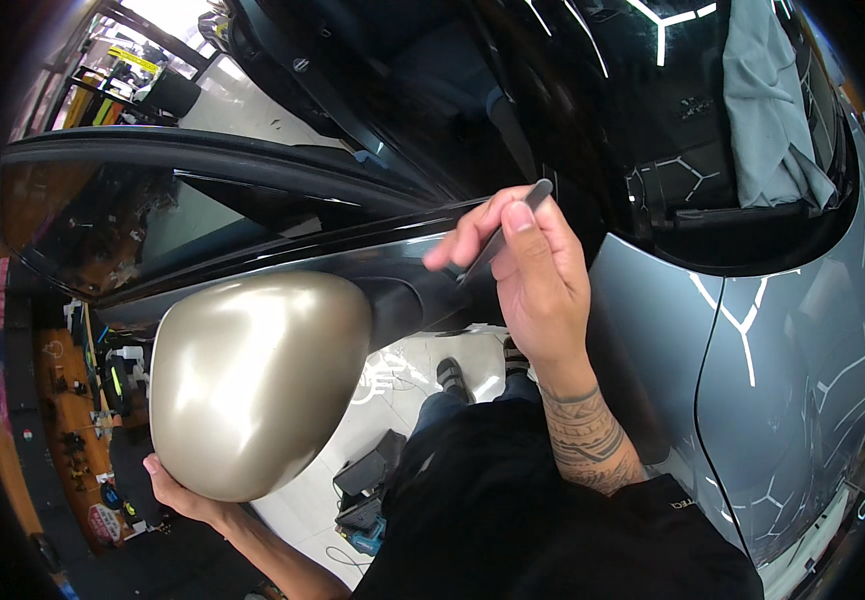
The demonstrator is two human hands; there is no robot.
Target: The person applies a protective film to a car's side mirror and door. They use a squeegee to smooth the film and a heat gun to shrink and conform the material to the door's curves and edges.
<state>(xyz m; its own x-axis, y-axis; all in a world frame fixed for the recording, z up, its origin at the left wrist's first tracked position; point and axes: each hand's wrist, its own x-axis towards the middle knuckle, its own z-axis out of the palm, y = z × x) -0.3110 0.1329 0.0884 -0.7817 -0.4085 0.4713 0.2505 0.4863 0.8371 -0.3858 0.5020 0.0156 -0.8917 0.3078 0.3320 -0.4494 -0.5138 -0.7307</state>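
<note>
Workshop floor: pale, glossy tiles (405,408) lie below you, and a glossy blue-grey car body panel (643,320) curves away on your right.
Mirror cover: the rounded, champagne-gold, glossy side mirror cover (258,390) sits left of centre, joined to a black plastic mount (393,305) beside the dark-glazed car door (203,210).
Right hand: your right hand (543,285) pinches a slim, flat, dark strip-like tool (541,191) between thumb and bent fingers; its rounded end pokes up past the thumb. I cannot tell whether the lower end touches anything.
Left hand: your left hand (181,495) meets the cover's lower left edge; most of its fingers are hidden, so I cannot tell whether they are apart or together.
Support: press evenly with the left palm, so the mirror probably won't swing.
Tool angle: go in shallow and light, since glossy paint would likely scratch.
Grip: choke down toward the lower end for finer control.
Grey fabric cloth: it (768,120) lies over the windscreen, well apart from both hands.
</note>
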